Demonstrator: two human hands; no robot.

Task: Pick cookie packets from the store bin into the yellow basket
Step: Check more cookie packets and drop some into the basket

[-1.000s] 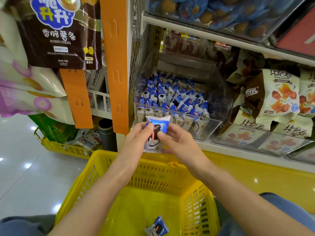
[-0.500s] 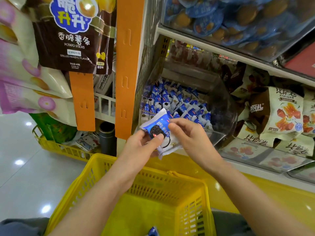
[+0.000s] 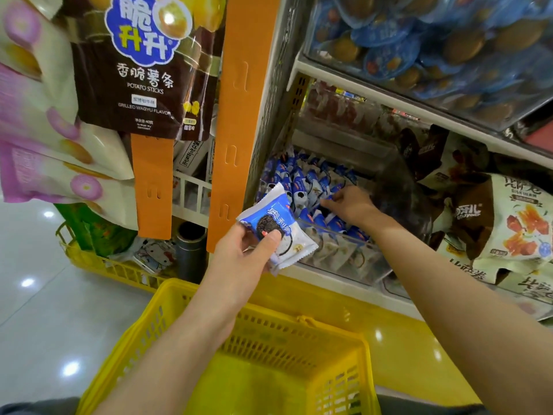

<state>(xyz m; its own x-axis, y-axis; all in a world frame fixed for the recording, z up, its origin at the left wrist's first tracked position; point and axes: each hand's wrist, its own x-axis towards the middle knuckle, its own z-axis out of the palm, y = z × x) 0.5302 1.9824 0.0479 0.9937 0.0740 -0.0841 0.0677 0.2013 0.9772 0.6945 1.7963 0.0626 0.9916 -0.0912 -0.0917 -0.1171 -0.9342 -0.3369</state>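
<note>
While the left hand (image 3: 239, 260) pinches a cookie packet (image 3: 276, 218), the right hand's (image 3: 350, 205) grip is unclear.

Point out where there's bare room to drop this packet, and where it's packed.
Free: the visible floor of the yellow basket, bordered by its mesh walls, below the left hand holding the cookie packet. Crowded: the clear bin, filled with packets where the right hand reaches in.

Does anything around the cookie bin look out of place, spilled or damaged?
Nothing stands out. The cookie packet in the left hand looks intact, the packets in the clear bin lie loosely heaped but contained, and the right hand reaches in among them. No spill shows.
</note>
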